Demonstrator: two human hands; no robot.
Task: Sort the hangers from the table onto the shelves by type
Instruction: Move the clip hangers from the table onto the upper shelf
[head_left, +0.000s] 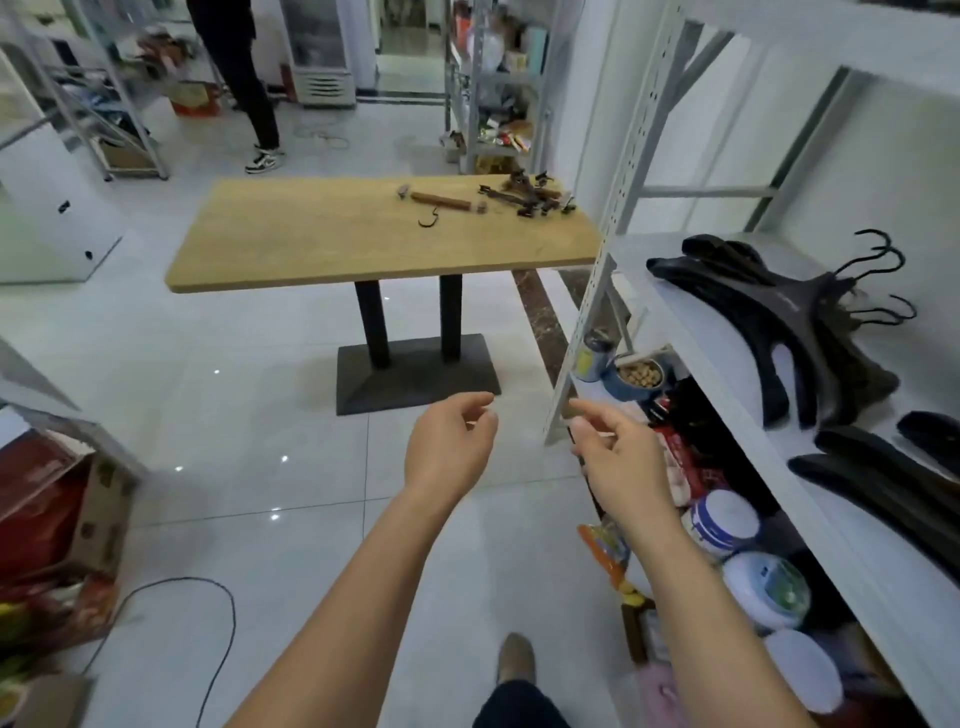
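Both hands were empty w/ fingers loosely curled: left hand (451, 441) and right hand (618, 457) out in front, apart, over the floor. Wooden clip hangers (524, 195) were piled at the table (311, 244) far right corner, one w/ a hook (441, 201) just beside. Black hangers (769, 306) lay on the white shelf (670, 312), right side.

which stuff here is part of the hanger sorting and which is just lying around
Job: brown hangers, table, black hangers, shelf.
Lying about: box, cable, tubs, bowl.
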